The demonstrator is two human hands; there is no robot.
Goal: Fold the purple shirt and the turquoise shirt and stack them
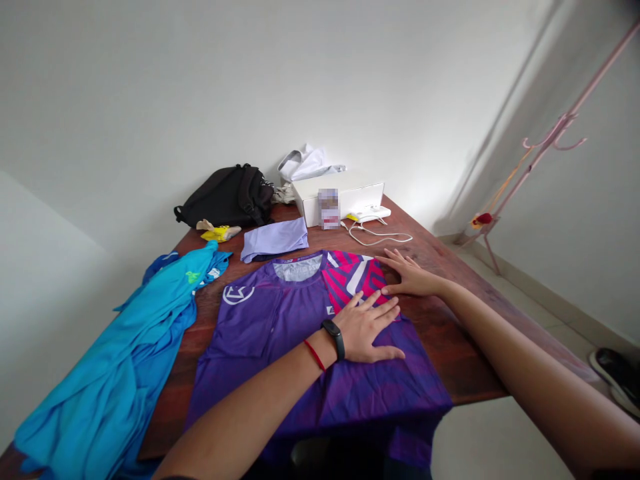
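Note:
A purple T-shirt (295, 327) with a pink patterned shoulder lies spread on the wooden table, its collar away from me and its lower end hanging over the near edge. My left hand (367, 327), a black band on its wrist, rests flat on the chest of the shirt with fingers spread. Beside the pink sleeve my right hand (407, 273) reaches across the tabletop; its fingers are apart, and the fingertips are at the sleeve's edge. Whether they press the cloth, I cannot tell. Both sleeves appear turned inward over the body.
Blue garments (115, 367) lie heaped along the left. Behind the shirt are a folded lavender cloth (275, 239), a black backpack (225, 197), a white box (360, 193) and a white device with a cable (370, 214). A pink stand (560, 130) leans into view at right, past the table (465, 333).

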